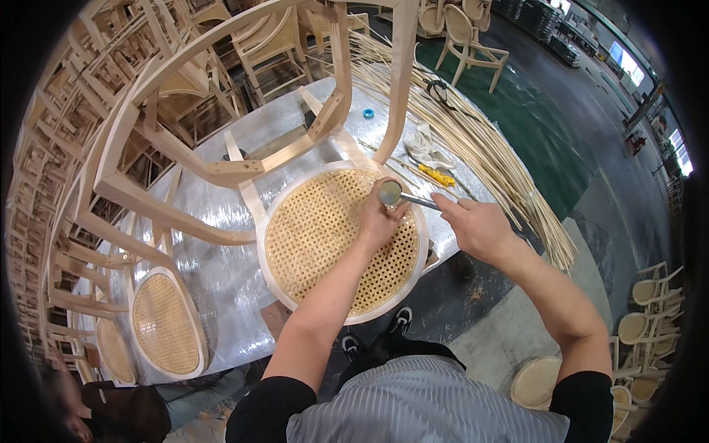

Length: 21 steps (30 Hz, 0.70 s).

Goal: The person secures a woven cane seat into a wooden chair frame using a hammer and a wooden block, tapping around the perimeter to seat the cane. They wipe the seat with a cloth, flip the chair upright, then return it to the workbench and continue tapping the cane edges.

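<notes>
A wooden chair frame [258,193] lies on its back on the table, its round cane-webbed backrest [310,244] facing up toward me. In my right hand [476,225] is the metal shaft of a hammer [425,201], gripped near its end. The hammer's round head [390,193] is over the upper right of the backrest's rim, right at the fingers of my left hand [379,221]. That hand is curled low over the cane by the rim. The hammer head hides part of its fingers, so whatever they pinch does not show.
Plastic film covers the table [221,295]. Long rattan strips [509,170] run along its right side, near a yellow-handled tool [437,175], a clear plastic bag [428,150] and a blue tape roll [368,114]. More cane-backed chairs [168,323] lie left. Another person [125,410] is at lower left.
</notes>
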Available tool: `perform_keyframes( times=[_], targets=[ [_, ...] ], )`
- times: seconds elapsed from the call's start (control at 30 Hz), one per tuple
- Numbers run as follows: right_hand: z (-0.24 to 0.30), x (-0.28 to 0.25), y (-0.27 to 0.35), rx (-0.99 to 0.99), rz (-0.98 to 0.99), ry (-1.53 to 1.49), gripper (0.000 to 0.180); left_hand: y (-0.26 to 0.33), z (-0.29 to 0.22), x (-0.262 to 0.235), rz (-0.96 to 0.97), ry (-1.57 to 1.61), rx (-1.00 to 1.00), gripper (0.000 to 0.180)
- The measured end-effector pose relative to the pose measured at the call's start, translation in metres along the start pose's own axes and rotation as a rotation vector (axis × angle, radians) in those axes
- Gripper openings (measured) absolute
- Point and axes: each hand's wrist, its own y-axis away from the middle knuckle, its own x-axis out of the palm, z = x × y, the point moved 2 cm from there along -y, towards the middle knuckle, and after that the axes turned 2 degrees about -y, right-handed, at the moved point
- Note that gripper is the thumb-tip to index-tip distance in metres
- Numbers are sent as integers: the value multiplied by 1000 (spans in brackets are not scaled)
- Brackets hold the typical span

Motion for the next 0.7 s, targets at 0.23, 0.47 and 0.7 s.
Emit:
perform_keyframes(
  times=[0.23, 0.47, 0.7],
  targets=[
    [0, -33, -13, -113, -407, -416, 44, -26, 5, -34, -216, 135, -153, 62],
    [-16, -39, -28, -139, -371, -502, 42, -20, 17, -15, -181, -51, -231, 60],
    [-5, -30, -48, -428, -466, -522, 56, -21, 26, -16, -232, -116, -182, 60]
  ],
)
